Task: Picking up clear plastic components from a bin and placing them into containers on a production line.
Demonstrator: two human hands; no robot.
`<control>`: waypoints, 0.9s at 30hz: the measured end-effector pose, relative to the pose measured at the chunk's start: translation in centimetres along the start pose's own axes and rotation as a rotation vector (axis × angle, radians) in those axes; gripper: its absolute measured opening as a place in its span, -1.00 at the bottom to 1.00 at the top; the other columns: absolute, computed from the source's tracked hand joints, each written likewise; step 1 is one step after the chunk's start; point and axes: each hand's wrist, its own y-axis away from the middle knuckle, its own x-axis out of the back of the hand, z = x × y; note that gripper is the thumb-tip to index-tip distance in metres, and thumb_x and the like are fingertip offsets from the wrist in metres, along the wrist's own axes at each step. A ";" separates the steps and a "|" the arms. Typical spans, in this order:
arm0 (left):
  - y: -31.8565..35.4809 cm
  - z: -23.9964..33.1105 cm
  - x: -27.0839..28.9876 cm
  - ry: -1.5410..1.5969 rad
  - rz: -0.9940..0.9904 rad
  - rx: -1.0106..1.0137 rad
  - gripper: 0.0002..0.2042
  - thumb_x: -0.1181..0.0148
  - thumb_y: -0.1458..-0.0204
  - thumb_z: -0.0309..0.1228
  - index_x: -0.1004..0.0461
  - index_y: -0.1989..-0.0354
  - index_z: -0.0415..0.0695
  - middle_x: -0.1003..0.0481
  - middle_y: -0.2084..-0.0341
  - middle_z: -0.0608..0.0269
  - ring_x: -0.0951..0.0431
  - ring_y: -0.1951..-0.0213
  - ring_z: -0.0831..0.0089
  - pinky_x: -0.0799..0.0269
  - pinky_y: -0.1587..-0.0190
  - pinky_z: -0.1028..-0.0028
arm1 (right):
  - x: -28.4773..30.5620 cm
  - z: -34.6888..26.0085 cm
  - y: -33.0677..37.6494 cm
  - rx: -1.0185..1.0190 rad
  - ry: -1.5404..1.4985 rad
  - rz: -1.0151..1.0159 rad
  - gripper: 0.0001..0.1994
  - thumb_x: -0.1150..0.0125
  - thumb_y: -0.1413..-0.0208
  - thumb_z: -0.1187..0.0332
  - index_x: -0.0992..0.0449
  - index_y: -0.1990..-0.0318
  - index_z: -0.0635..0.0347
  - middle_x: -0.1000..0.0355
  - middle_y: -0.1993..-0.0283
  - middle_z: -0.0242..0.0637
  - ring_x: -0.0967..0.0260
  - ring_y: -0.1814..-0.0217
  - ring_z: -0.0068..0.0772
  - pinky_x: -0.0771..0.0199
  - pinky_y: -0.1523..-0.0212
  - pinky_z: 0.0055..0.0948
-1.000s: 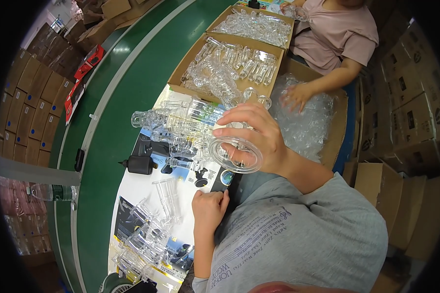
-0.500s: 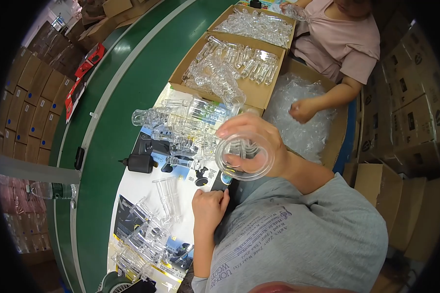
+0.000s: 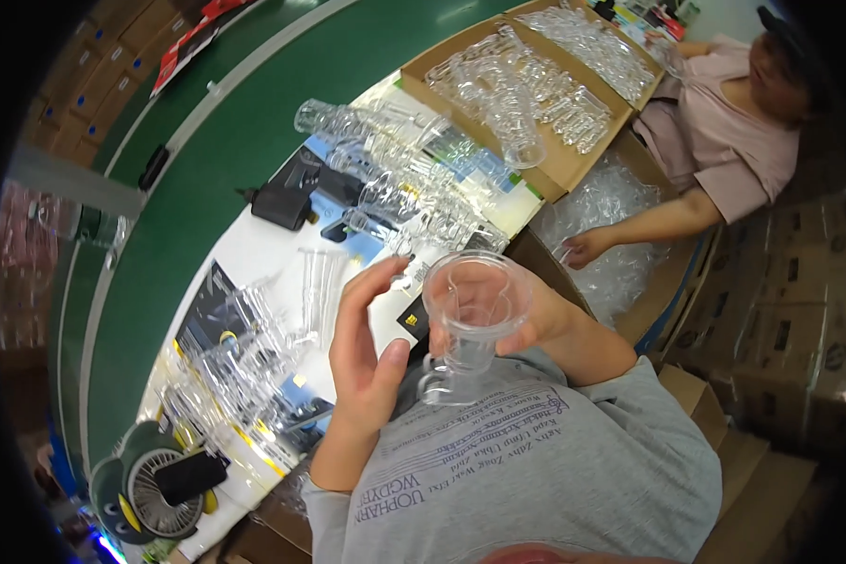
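In mid-frame the person's right hand (image 3: 550, 315) grips a clear flared vessel (image 3: 470, 332) in its fingers; the left hand (image 3: 360, 348), just beside it, has parted fingers. Clear pieces (image 3: 254, 362) lie on the tabletop (image 3: 244, 240), lower left.

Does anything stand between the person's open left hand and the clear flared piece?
Nothing visible does: only open space separates the left hand from the clear flared piece, which the right hand holds.
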 end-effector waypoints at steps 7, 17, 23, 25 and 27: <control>0.3 2.6 -0.6 0.357 -0.285 0.213 -0.27 -0.07 0.08 -0.17 0.00 -0.23 -0.33 -0.05 -0.23 -0.01 0.01 -0.29 0.20 0.16 -0.28 0.28 | -1.0 1.3 -0.3 0.279 0.590 0.000 -0.35 -0.50 0.41 0.39 -0.20 0.11 0.15 -0.37 0.28 -0.27 -0.37 0.21 -0.42 -0.36 0.19 -0.46; 0.8 2.3 -0.6 0.242 -0.329 0.151 -0.27 0.00 0.16 -0.31 0.03 -0.25 -0.31 0.02 -0.26 -0.06 0.10 -0.32 0.14 0.25 -0.30 0.27 | -0.6 2.1 -0.3 0.428 0.808 0.010 -0.41 -0.50 0.36 0.38 -0.21 0.17 0.13 -0.37 0.29 -0.24 -0.39 0.23 -0.38 -0.43 0.25 -0.43; 0.8 2.0 -0.5 0.226 -0.331 0.122 -0.29 0.01 0.16 -0.31 0.00 -0.23 -0.32 0.00 -0.25 -0.07 0.10 -0.32 0.12 0.22 -0.30 0.26 | 0.5 2.2 -0.1 0.306 0.723 0.021 -0.41 -0.52 0.44 0.38 -0.35 0.14 0.13 -0.31 0.19 -0.39 -0.31 0.16 -0.53 -0.31 0.12 -0.53; 0.8 1.9 -0.5 0.221 -0.330 0.112 -0.29 0.00 0.17 -0.31 -0.01 -0.23 -0.32 -0.01 -0.25 -0.07 0.10 -0.32 0.12 0.21 -0.30 0.25 | 0.7 2.1 -0.1 0.325 0.800 -0.032 -0.45 -0.50 0.41 0.37 -0.37 0.16 0.14 -0.32 0.19 -0.37 -0.32 0.16 -0.52 -0.32 0.15 -0.53; 0.8 1.9 -0.5 0.252 -0.329 0.115 -0.29 0.03 0.21 -0.36 -0.02 -0.22 -0.32 -0.01 -0.25 -0.08 0.10 -0.33 0.12 0.22 -0.30 0.25 | -0.5 2.2 0.1 0.342 0.786 0.054 -0.47 -0.49 0.40 0.37 -0.37 0.17 0.15 -0.33 0.20 -0.36 -0.34 0.18 -0.50 -0.33 0.17 -0.52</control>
